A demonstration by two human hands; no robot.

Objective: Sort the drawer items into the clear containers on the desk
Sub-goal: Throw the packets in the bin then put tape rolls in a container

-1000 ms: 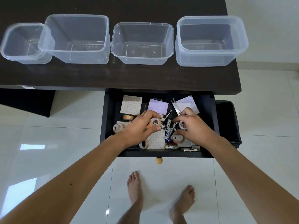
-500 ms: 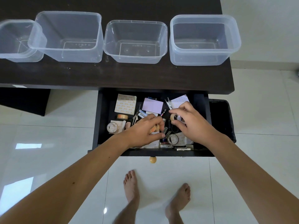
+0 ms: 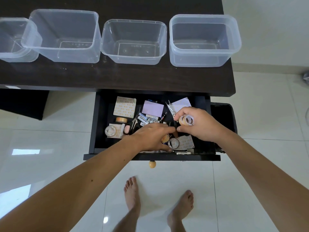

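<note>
Inside drawer (image 3: 100, 124), right hand (image 3: 199, 125) grasping tape rolls (image 3: 186, 120), left hand (image 3: 153, 137) clutching another roll (image 3: 164, 138)

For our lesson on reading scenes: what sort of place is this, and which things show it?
Probably a home study or bedroom: a dark desk with an open drawer of stationery, tape rolls and batteries, above a white tiled floor with bare feet.

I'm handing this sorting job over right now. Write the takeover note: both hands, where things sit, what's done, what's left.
Right hand: holds small tape rolls, lifted above the drawer.
Left hand: down in the drawer, gripping another tape roll.
In the drawer: batteries, scissors, sticker sheets, purple note pad, more tape rolls.
Done: nothing; all four clear containers on the desk are empty.
Left: everything, tape first.
</note>
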